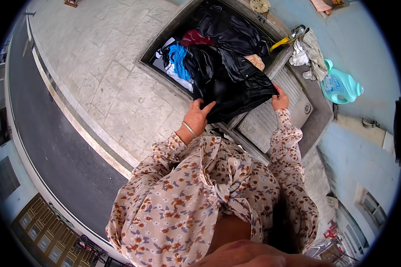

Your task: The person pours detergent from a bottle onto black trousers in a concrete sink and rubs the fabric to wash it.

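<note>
A glossy black jacket [236, 80] is stretched over the near edge of a stone wash basin [147, 60]. My left hand [196, 116] grips the jacket's near left edge, thumb and forefinger showing; its other fingers are partly hidden. At the opposite corner, my right hand [280, 99] pinches the fabric. Under and behind the jacket lie more clothes: a bright blue cloth [178, 60], white fabric [179, 79], a maroon piece [195, 38], a beige patch [255, 61] and another shiny black garment [229, 29].
Right of the basin is a ridged stone washboard [272, 118] with a drain. A yellow tube [278, 44] leans over the divider. Beyond it sit a grey rag [315, 53] and a turquoise detergent bottle [341, 86], near a blue wall [374, 49]. Stone paving [102, 58] stretches left toward a road.
</note>
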Tool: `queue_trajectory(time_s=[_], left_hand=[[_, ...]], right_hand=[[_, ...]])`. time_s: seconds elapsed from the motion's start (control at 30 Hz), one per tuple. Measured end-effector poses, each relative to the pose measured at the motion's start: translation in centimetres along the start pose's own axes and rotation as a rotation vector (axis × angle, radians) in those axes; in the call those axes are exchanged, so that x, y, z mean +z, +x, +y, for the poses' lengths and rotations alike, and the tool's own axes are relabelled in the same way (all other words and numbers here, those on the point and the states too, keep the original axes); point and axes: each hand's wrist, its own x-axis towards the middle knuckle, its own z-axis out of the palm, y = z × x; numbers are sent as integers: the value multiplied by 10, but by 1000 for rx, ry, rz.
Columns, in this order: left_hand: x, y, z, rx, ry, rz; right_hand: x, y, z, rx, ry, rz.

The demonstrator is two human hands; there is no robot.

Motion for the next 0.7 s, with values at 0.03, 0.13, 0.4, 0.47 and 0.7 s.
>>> queue_trajectory(time_s=[0.03,0.13,0.4,0.47,0.7], left_hand=[[2,0,-1,5,6,9],[7,-5,-4,-20,6,48],[13,-10,-20,-4,-37,93],[20,-9,-25,9,-16,84],[-12,21,5,-121,138,62]], right_hand=[[2,-1,10,-158,-322,47],[-1,-15,-46,-348,-416,83],[24,-5,-82,-325,-312,41],[31,0,-54,-263,-185,160],[18,-19,-135,-615,209,-55]])
